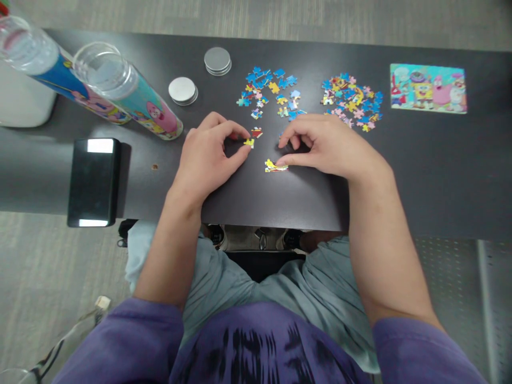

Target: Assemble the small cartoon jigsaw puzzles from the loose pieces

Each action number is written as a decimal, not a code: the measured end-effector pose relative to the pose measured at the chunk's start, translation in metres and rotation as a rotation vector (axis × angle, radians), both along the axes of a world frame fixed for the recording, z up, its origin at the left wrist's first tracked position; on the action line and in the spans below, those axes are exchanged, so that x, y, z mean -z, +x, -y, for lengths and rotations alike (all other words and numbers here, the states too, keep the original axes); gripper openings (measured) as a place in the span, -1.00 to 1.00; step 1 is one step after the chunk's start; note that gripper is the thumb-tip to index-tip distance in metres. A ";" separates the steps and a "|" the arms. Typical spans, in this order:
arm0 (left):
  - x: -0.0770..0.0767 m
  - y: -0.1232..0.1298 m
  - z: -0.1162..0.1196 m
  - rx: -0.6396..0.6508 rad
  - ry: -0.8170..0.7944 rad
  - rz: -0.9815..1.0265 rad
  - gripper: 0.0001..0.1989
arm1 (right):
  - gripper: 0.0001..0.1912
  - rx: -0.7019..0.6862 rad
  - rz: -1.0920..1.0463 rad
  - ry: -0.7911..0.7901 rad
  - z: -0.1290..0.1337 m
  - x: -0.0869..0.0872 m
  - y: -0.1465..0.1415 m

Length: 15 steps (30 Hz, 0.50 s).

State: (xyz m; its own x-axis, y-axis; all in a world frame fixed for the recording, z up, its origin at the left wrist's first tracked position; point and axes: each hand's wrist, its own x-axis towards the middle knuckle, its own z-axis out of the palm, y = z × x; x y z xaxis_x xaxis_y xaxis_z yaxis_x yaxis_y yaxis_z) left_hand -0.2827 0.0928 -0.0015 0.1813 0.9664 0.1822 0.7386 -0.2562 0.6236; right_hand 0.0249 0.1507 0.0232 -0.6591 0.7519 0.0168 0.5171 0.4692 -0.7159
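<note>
Between the thumb and fingertips of my left hand point(210, 154) is a small yellow and white jigsaw puzzle piece point(249, 142). Just beyond it lies a red puzzle piece point(256, 132). My right hand point(322, 144) is curved over the table, thumb tip touching a joined strip of yellow, white and red pieces point(274, 166); its other fingers are bent and apart from the thumb. Under those fingers a bluish piece shows only in part. Farther back lie a loose spread of mostly blue pieces point(262, 80) and a denser multicoloured pile point(352, 98), partly behind my right hand.
A cartoon picture card point(428, 88) lies at the back right. Two clear-topped printed tubes point(148, 112) stand at the left, near two round lids, one white point(182, 89) and one silver point(217, 60). A black box-shaped device point(94, 181) sits by the front left edge.
</note>
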 end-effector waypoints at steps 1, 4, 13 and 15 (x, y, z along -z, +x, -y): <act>0.000 0.000 0.000 0.004 0.000 0.003 -0.83 | -0.63 0.004 -0.009 0.004 -0.001 0.001 0.001; -0.001 0.000 0.000 0.008 -0.006 0.016 -0.85 | -0.65 0.011 -0.020 0.017 -0.003 0.003 0.005; -0.003 -0.009 -0.003 0.032 -0.065 0.100 -0.80 | -0.64 0.093 0.002 0.092 -0.003 -0.002 0.012; -0.002 -0.009 -0.003 0.048 -0.060 0.096 -0.81 | -0.66 0.084 -0.011 0.086 -0.004 0.000 0.014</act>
State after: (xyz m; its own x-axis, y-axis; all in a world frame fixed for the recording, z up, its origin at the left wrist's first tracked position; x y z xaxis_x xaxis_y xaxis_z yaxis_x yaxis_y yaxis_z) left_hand -0.2918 0.0955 0.0004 0.2120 0.9667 0.1434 0.6627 -0.2501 0.7059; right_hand 0.0384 0.1543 0.0231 -0.5932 0.8000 0.0904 0.5493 0.4842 -0.6811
